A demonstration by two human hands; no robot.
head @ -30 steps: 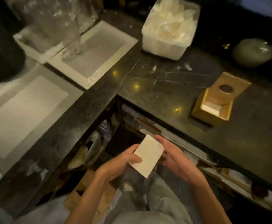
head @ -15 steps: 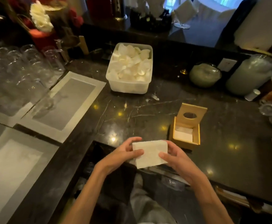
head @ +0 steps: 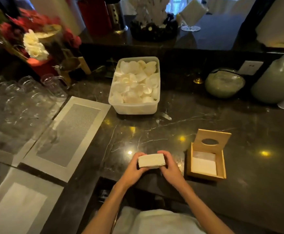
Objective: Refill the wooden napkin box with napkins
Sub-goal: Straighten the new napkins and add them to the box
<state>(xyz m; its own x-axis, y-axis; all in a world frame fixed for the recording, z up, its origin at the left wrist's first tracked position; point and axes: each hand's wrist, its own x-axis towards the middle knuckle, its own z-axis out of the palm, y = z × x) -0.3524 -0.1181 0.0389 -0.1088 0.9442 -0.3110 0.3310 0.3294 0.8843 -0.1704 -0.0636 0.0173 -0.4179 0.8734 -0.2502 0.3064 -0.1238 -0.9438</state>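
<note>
Thick white stack of square paper napkins [head: 151,160], held edge-on between both hands just above the dark marbled stone tabletop [head: 138,132], near its front edge. Left hand [head: 134,168] wrapped round the stack's left end, fingers [head: 140,155] curled closed over the top edge. Right hand [head: 169,166] clamped on the right end, fingers [head: 163,153] likewise folded over the top. Just to the right, apart from the stack: light wooden napkin box [head: 206,159], resting on the tabletop, its lid with an oval hole [head: 210,141] tipped up at the back, a low layer of white napkins visible inside. Farther back, a translucent plastic tub heaped with pale round crackers [head: 135,85]. To the left, grey woven placemats [head: 70,130] and clear drinking glasses [head: 19,102], blurred. At back right, a round greenish lidded jar [head: 225,82] and a tall pale container [head: 276,78]. At back left, red and white flowers [head: 34,43].
</note>
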